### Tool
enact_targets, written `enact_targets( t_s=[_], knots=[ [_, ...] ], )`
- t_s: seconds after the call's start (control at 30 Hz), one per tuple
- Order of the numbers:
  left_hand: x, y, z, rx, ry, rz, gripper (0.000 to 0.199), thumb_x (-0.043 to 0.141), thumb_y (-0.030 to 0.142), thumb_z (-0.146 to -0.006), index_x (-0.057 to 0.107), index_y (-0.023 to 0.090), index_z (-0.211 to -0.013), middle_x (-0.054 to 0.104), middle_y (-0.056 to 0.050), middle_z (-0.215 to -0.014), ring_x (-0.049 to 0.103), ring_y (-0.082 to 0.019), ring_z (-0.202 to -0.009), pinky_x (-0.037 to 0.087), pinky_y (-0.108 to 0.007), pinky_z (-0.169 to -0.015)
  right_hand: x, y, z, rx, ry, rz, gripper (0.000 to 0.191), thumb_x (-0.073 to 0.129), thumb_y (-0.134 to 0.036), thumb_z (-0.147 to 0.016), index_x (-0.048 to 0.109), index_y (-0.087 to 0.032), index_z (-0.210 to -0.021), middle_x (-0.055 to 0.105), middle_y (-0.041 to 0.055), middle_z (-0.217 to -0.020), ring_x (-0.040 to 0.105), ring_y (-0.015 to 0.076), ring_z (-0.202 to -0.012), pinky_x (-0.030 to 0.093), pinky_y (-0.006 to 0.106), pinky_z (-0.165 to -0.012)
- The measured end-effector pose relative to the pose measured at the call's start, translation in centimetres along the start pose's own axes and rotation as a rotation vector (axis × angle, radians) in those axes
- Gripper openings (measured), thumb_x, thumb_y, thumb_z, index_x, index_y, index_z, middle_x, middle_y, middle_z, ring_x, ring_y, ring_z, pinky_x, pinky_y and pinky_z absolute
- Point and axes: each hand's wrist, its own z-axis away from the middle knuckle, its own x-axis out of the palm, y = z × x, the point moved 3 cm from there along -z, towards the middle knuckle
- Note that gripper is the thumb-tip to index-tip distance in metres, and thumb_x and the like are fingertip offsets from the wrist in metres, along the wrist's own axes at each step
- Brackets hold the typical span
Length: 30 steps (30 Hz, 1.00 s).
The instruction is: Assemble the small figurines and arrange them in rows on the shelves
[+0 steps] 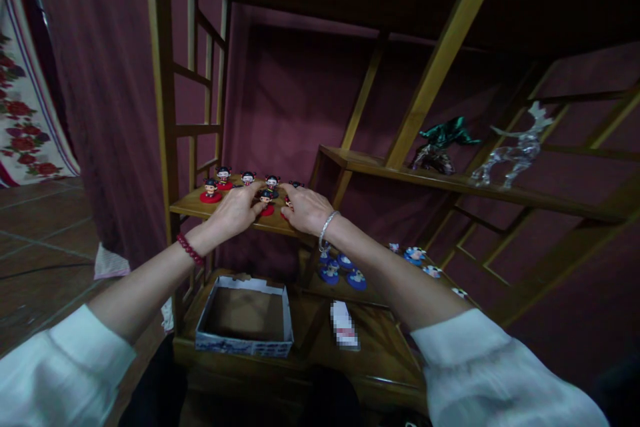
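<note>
Several small black-haired figurines on red bases stand on the upper left shelf [187, 205]. My left hand [235, 208] reaches in from the left, thumb and index finger curled at the side of a front figurine [267, 199]. From the right, my right hand [307, 209] has its thumb and index finger around another figurine [289, 202], which is partly covered by the hand. Other figurines stand close by: one at the front left [211, 188] and one behind it [223, 176]. My other fingertips are hidden behind my hands.
Below, an open shallow cardboard box [243, 351] sits on the lower shelf beside a white blurred item [344, 325]. Blue-based figurines [330, 271] stand on a lower right step. A green sculpture [443, 143] and a clear deer [517, 150] occupy the right shelf. A slanted wooden post [445, 60] rises between.
</note>
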Motion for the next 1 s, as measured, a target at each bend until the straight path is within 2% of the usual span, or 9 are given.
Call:
enact_targets(
  t_s=[0.13, 0.27, 0.33, 0.43, 0.5, 0.6, 0.8, 1.0],
  knots=[
    [-0.9, -0.1, 1.3, 0.047, 0.087, 0.057, 0.034, 0.044, 0.021, -0.081, 0.052, 0.015, -0.114, 0.063, -0.007, -0.101, 0.058, -0.017, -0.091, 0.043, -0.026, -0.08, -1.0, -0.3, 0.1, 0.003, 0.074, 0.054, 0.042, 0.042, -0.03, -0.083, 0.039, -0.021, -0.123, 0.058, 0.01, -0.109, 0.052, 0.0227, -0.099, 0.041, 0.032, -0.079],
    [-2.2, -1.0, 2.1, 0.039, 0.192, 0.007, 0.028, 0.04, 0.021, -0.082, 0.06, 0.016, -0.101, 0.062, -0.006, -0.099, 0.057, -0.016, -0.09, 0.043, -0.027, -0.083, -2.8, -0.3, -1.2, 0.0, 0.126, 0.117, 0.038, 0.042, -0.026, -0.083, 0.044, -0.02, -0.121, 0.059, 0.0104, -0.108, 0.049, 0.0231, -0.102, 0.04, 0.032, -0.082],
    [-3.4, -1.7, 1.9, 0.024, 0.233, -0.027, 0.028, 0.04, 0.022, -0.082, 0.061, 0.017, -0.099, 0.062, -0.006, -0.098, 0.057, -0.016, -0.09, 0.043, -0.026, -0.082, -3.6, -0.2, -2.5, -0.004, 0.12, 0.146, 0.039, 0.046, -0.026, -0.081, 0.047, -0.019, -0.12, 0.059, 0.0118, -0.107, 0.048, 0.0245, -0.104, 0.039, 0.034, -0.085],
    [-5.7, -2.9, 0.5, -0.023, 0.262, -0.084, 0.029, 0.041, 0.024, -0.081, 0.062, 0.018, -0.1, 0.063, -0.005, -0.098, 0.057, -0.016, -0.088, 0.043, -0.025, -0.08, -4.2, -0.6, -4.8, -0.057, 0.045, 0.13, 0.042, 0.051, -0.026, -0.079, 0.047, -0.018, -0.12, 0.06, 0.0111, -0.109, 0.051, 0.0237, -0.104, 0.039, 0.033, -0.086],
    [-7.0, -3.9, -1.1, -0.074, 0.213, -0.115, 0.03, 0.043, 0.025, -0.079, 0.062, 0.019, -0.102, 0.064, -0.004, -0.098, 0.058, -0.016, -0.088, 0.043, -0.024, -0.078, -4.4, -1.2, -6.4, -0.128, -0.004, 0.087, 0.046, 0.053, -0.024, -0.077, 0.046, -0.018, -0.122, 0.058, 0.0092, -0.114, 0.051, 0.0209, -0.105, 0.039, 0.029, -0.087],
    [-7.6, -5.3, -3.7, -0.162, 0.041, -0.204, 0.032, 0.046, 0.023, -0.076, 0.062, 0.021, -0.103, 0.066, -0.003, -0.094, 0.059, -0.017, -0.087, 0.044, -0.023, -0.075, -4.2, -2.4, -8.5, -0.208, -0.031, 0.059, 0.048, 0.055, -0.02, -0.075, 0.046, -0.018, -0.123, 0.055, 0.007, -0.119, 0.05, 0.0177, -0.109, 0.038, 0.025, -0.089],
    [-6.3, -7.0, -6.9, -0.181, -0.22, -0.367, 0.04, 0.044, 0.014, -0.07, 0.062, 0.021, -0.105, 0.066, -0.005, -0.098, 0.059, -0.018, -0.089, 0.042, -0.02, -0.07, -3.3, -4.2, -11.5, -0.261, -0.093, 0.077, 0.051, 0.06, -0.021, -0.072, 0.048, -0.019, -0.122, 0.057, 0.0068, -0.117, 0.052, 0.017, -0.108, 0.04, 0.023, -0.087],
    [-5.5, -8.5, -8.3, -0.195, -0.325, -0.321, 0.047, 0.053, 0.012, -0.059, 0.063, 0.02, -0.104, 0.067, -0.006, -0.092, 0.06, -0.018, -0.08, 0.042, -0.02, -0.065, -2.0, -4.3, -13.3, -0.297, -0.149, 0.076, 0.055, 0.062, -0.031, -0.07, 0.047, -0.019, -0.122, 0.058, 0.0082, -0.116, 0.053, 0.0192, -0.105, 0.041, 0.025, -0.085]
  ],
)
